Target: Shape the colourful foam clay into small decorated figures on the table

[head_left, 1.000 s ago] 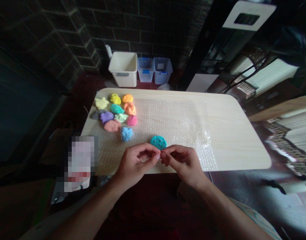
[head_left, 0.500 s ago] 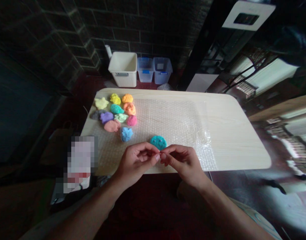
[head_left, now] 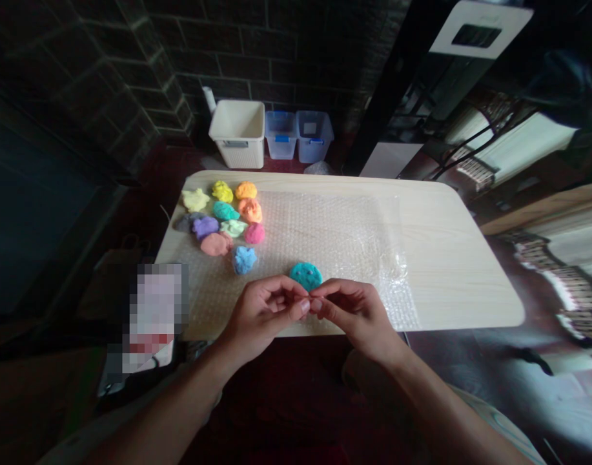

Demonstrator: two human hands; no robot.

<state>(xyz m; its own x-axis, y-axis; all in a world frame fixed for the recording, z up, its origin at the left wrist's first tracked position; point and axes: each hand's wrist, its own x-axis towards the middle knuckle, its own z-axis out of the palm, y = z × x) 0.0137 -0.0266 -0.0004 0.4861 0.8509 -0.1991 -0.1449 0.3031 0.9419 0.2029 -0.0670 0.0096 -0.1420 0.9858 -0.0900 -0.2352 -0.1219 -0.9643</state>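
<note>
Fingertips meet in a pinch between my left hand and my right hand, near the table's front edge. Something tiny and reddish seems to sit between them, too small to make out. Just beyond the fingertips lies a flat teal clay disc with small greyish dots on it, its near edge partly hidden by my hands. Left of it, a light blue clay lump rests on the bubble wrap.
Several coloured clay lumps, among them a pink one and a purple one, cluster at the table's left. Behind the pale wooden table stand a cream bin and two clear bins, one of them a blue-handled tub.
My fingertips have shifted very slightly against each other, still pinched together. The disc and the clay lumps stay where they were.
</note>
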